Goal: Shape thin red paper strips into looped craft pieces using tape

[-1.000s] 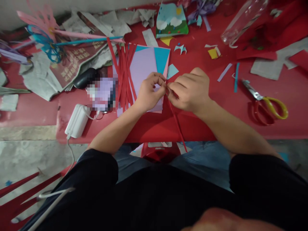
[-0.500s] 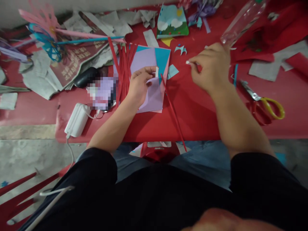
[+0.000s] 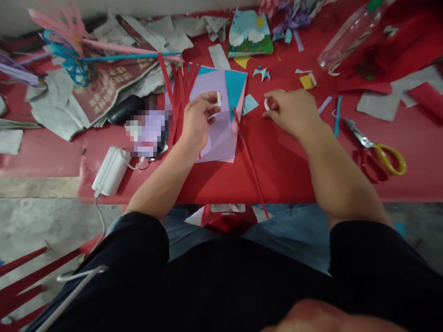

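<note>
Since half a second ago the right hand (image 3: 294, 113) has come down from beside the clear bottle (image 3: 349, 34) to the red table (image 3: 284, 166), where its fingertips now pinch a small white ring, seemingly tape (image 3: 267, 103); the left hand has barely shifted.

At the far left lie crumpled newspapers (image 3: 104, 83) with pink and blue paper flowers (image 3: 65, 46) on top. Nearer the table edge sits a white charger (image 3: 110, 170) with its cable hanging off. A bundle of red paper strips (image 3: 178, 97) lies beside a stack of purple, blue and pink sheets (image 3: 221, 124). The left hand (image 3: 197, 122) rests on that stack, fingers curled, and pinches a short white strip (image 3: 218, 98) upright between thumb and forefinger. Just right of it a long red strip (image 3: 249, 161) runs from the stack down over the table edge towards the lap. Beyond the stack lies a small paper landscape picture (image 3: 247, 37). The right hand's other fingers are curled in, its knuckles up. Farther right are a yellow scrap (image 3: 306, 81), thin purple and blue slips (image 3: 332, 108), and yellow-handled scissors (image 3: 377, 150), well apart from both hands.
</note>
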Tool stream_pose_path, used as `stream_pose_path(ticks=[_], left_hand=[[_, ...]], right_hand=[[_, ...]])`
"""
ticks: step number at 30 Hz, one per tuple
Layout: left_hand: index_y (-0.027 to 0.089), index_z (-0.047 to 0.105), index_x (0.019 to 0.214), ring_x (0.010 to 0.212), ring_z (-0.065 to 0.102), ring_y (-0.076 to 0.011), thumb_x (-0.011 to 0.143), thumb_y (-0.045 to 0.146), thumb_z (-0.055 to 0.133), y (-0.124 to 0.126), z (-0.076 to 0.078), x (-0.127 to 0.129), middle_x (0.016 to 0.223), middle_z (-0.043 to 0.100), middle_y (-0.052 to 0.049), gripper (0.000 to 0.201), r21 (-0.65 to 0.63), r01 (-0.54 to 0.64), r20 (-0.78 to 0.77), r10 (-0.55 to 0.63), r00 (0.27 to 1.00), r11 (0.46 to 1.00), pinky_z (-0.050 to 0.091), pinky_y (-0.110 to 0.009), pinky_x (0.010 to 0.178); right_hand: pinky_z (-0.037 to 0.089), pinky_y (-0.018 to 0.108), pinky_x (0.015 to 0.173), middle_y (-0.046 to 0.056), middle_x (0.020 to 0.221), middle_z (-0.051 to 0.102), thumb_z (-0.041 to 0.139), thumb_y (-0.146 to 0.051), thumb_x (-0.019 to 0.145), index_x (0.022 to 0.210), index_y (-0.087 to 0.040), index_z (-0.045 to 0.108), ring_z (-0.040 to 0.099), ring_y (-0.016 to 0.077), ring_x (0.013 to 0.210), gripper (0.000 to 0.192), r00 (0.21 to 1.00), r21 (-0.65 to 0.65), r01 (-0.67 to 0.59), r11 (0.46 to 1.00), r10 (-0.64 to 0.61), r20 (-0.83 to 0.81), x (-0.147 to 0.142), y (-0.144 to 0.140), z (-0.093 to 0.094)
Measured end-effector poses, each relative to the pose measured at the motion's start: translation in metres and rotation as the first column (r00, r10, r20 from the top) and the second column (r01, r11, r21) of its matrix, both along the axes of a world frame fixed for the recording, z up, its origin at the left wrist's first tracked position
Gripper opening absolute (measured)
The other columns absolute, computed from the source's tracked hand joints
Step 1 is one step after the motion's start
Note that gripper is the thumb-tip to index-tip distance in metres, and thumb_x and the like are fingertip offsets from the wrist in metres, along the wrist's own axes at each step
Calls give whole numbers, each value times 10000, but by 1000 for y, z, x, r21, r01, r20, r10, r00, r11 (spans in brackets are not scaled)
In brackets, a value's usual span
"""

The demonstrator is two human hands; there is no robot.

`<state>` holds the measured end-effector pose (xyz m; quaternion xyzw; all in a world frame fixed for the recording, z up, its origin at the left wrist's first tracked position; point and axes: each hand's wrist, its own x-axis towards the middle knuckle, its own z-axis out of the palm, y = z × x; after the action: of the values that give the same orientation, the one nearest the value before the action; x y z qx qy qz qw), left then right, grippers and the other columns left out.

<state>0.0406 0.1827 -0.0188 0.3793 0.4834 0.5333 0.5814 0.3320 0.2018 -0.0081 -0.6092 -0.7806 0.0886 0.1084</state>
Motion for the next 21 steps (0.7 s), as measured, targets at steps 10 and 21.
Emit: stream_pose_path(ticks=[10, 21], left_hand=[[326, 814, 1095, 1028, 777, -180, 896, 248, 746, -13, 8, 12, 1205, 809, -10, 225, 96, 19, -48, -14, 999, 995, 582, -291, 805], [288, 749, 1158, 1257, 771, -256, 974, 443, 882, -17, 9, 11, 1106, 702, -33, 274, 373, 77, -398, 85, 913, 925, 657, -362, 1022]], right_hand=[[554, 479, 849, 159, 1120, 835, 712, -480, 1071, 1115, -207, 795, 772, 380, 1012, 289, 997, -65, 61, 996, -64, -35, -81, -36, -16], [512, 370, 674, 9, 764, 692, 716, -351, 1004, 889, -259, 669, 621, 183, 655, 154, 797, 147, -42, 988, 122, -591, -62, -71, 19]])
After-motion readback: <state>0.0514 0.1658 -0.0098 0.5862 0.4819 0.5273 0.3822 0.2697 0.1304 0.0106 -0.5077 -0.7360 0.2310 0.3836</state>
